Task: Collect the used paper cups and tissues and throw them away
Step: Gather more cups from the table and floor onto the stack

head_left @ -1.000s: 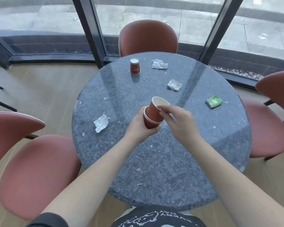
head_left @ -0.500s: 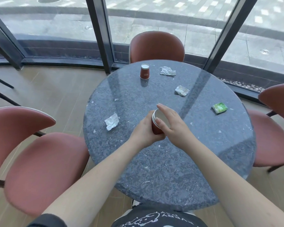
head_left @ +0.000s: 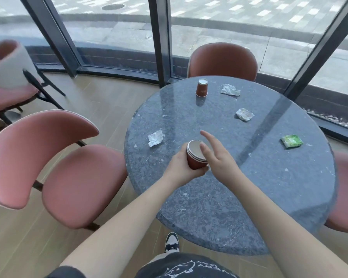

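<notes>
My left hand [head_left: 181, 167] grips a stack of nested red paper cups [head_left: 195, 155] from below, above the round grey stone table [head_left: 239, 207]. My right hand [head_left: 217, 159] hovers just right of the stack, fingers spread, holding nothing. Another red paper cup [head_left: 201, 87] stands upside down at the table's far side. Three crumpled white tissues lie on the table: one [head_left: 155, 137] left of the stack, one [head_left: 230, 90] beside the far cup, one [head_left: 244, 114] right of centre.
A green packet [head_left: 292, 141] lies at the table's right. Pink chairs stand on the left [head_left: 54, 167], at the far side [head_left: 223, 59] and on the right [head_left: 344, 193]. Dark window frames [head_left: 159, 37] run behind. Wooden floor lies to the left.
My right hand pushed the upper cup down into the stack, then let go and opened. The view has shifted so the table sits further right.
</notes>
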